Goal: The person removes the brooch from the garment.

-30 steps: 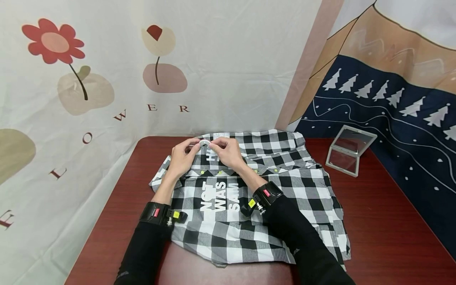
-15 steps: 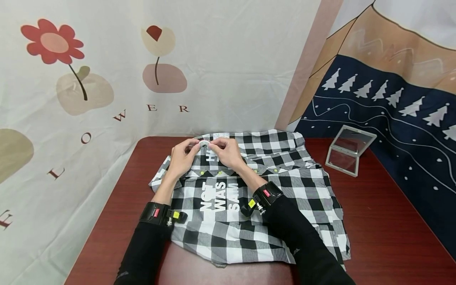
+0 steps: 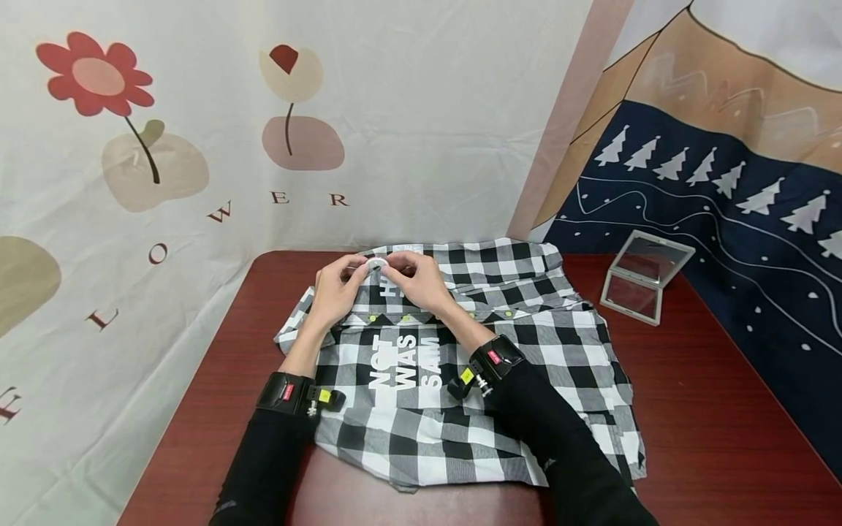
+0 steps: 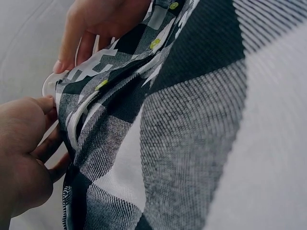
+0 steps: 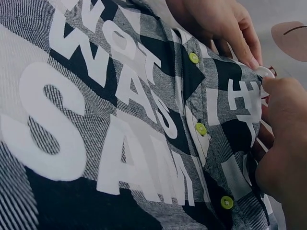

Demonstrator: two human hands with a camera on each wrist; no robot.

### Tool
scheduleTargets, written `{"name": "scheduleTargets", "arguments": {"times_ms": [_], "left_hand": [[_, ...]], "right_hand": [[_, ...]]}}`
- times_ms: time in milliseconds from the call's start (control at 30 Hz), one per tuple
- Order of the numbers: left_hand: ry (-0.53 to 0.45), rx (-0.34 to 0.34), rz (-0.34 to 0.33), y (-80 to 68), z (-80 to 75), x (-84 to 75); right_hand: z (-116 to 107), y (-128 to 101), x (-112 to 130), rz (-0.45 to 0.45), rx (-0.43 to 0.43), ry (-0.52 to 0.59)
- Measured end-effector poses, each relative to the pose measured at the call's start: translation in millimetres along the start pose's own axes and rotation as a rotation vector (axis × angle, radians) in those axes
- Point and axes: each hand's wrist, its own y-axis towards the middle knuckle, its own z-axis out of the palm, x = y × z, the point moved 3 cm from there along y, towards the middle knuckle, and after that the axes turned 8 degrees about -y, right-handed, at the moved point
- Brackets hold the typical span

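A black-and-white plaid shirt (image 3: 487, 343) with white lettering and yellow-green buttons (image 5: 201, 128) lies spread on a dark red table (image 3: 710, 409). Both hands meet at its far edge. My left hand (image 3: 337, 288) pinches the fabric edge (image 4: 64, 120) with curled fingers. My right hand (image 3: 421, 281) pinches the same edge from the other side. A small white round piece (image 3: 376, 263) shows between the fingertips, partly hidden by them; it also shows in the wrist views (image 4: 49, 84) (image 5: 265, 72). Black wrist bands sit on both sleeves.
A folding mirror (image 3: 647, 277) stands open at the back right of the table. Printed cloth backdrops hang close behind the table and along its right side. Bare table surface shows left and right of the shirt.
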Motion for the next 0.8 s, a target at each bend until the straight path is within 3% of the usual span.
{"name": "scheduleTargets", "arguments": {"times_ms": [367, 800], "left_hand": [[-0.008, -0.005, 0.003, -0.5, 0.1, -1.2], [-0.014, 0.005, 0.009, 1.9, 0.5, -1.5]], "right_hand": [[3.1, 1.7, 7.7, 0.003, 0.061, -0.037], [6.5, 4.0, 10.0, 0.009, 0.033, -0.027]]}}
